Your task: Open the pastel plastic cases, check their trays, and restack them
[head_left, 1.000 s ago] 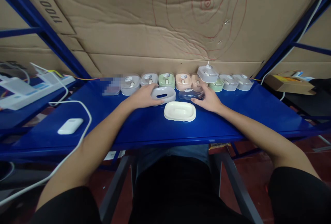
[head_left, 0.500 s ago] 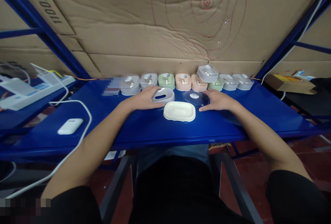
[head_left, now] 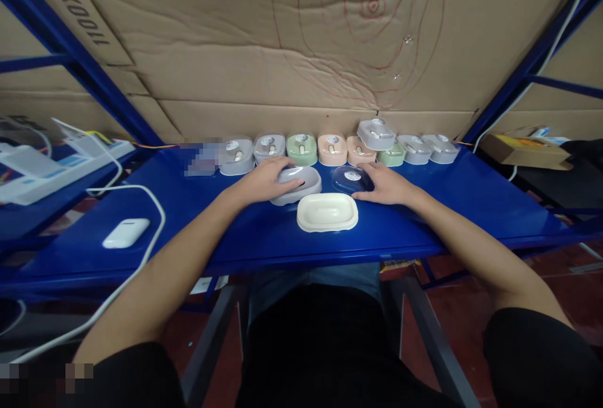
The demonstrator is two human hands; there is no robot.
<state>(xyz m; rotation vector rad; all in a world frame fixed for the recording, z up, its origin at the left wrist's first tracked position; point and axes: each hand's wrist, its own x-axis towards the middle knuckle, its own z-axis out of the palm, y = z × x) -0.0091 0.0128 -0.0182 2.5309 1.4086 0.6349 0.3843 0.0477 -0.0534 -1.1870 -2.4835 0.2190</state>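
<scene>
A grey oval piece (head_left: pixel 306 192) is gripped at its left end by the left hand (head_left: pixel 267 183), the thumb laid over the top and the other fingers placed along the far side. To the right of that grip, the right end of a clear lid (head_left: pixel 343 181) is touched by the right hand (head_left: pixel 390 184), its thumb and fingers parted around the edge; whether the lid is pinched cannot be told. Between the two grips, on the near side, a cream dish (head_left: pixel 327 213) is set on the blue table (head_left: pixel 405 232), untouched. Beyond both grips, a row of lidded boxes (head_left: pixel 301 149) is lined up, with one grey box (head_left: pixel 377 135) stacked on top. Well left of the left grip, a white case (head_left: pixel 126 233) is seen beside a white cable (head_left: pixel 162 212).
</scene>
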